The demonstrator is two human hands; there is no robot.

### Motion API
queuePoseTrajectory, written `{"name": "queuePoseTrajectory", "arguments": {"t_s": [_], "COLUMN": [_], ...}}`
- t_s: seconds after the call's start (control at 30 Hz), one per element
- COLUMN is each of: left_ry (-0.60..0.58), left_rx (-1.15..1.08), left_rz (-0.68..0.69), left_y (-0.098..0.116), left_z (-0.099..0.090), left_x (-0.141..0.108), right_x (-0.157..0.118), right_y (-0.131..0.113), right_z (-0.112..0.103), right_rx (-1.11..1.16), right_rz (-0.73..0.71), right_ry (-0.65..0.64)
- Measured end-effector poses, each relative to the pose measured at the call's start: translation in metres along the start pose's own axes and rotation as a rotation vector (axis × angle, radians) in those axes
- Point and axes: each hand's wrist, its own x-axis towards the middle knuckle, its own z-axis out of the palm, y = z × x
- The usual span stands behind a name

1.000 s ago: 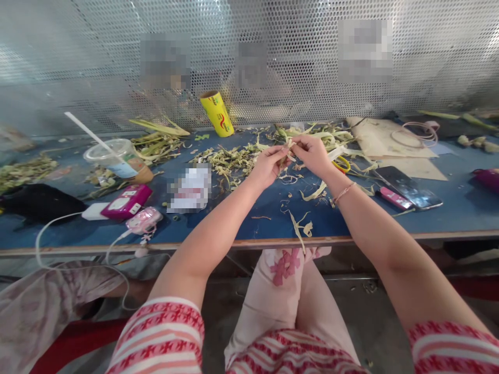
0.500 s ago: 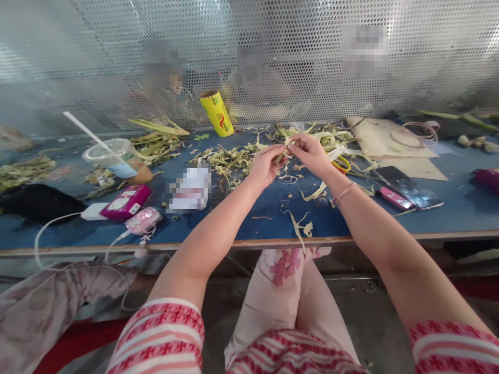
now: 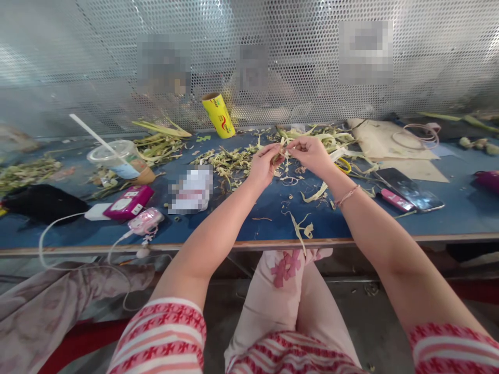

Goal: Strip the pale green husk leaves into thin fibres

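Above the blue table (image 3: 249,223) my left hand (image 3: 265,167) is closed, its fingers pinching a small pale green plant strip (image 3: 283,147). My right hand (image 3: 313,154) meets it from the other side, thumb and forefinger pinched at the same strip. The strip's exact shape is mostly covered by the fingers. Curled dry plant pieces (image 3: 230,160) lie left of and behind my hands. Longer pale strips (image 3: 338,136) lie behind the right one. Under my right wrist a yellow loop (image 3: 343,166) shows partly.
A yellow cardboard tube (image 3: 219,115) stands against the perforated metal screen (image 3: 304,57). To the left are a plastic cup with a straw (image 3: 120,161), a magenta power adapter (image 3: 129,202) and a white cable (image 3: 41,244). A phone (image 3: 409,189) lies right, before brown paper (image 3: 385,137).
My right hand's fingertips have drawn slightly away from my left hand, and a pale thread now hangs between them. The view has shifted a little.
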Motion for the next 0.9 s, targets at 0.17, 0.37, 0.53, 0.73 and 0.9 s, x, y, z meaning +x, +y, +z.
{"name": "queuePoseTrajectory", "arguments": {"t_s": [0.17,0.37,0.53,0.73,0.9], "left_ry": [0.021,0.005,-0.002,-0.002,-0.013], "left_rx": [0.042,0.099,0.104,0.094,0.094], "left_rz": [-0.002,0.019,0.013,0.034,0.04], "left_y": [0.001,0.0,-0.002,-0.003,-0.004], "left_z": [0.0,0.0,0.001,0.004,0.004], "left_x": [0.001,0.0,-0.002,-0.004,-0.004], "right_x": [-0.005,-0.007,-0.01,-0.008,-0.007], "right_y": [-0.011,-0.014,-0.018,-0.015,-0.007], "right_z": [-0.009,-0.013,-0.02,-0.03,-0.038], "right_rx": [-0.082,-0.112,-0.086,0.0,0.175], "right_rz": [-0.037,-0.037,-0.019,-0.014,0.015], "right_ry": [-0.104,-0.17,-0.266,-0.395,-0.523]}}
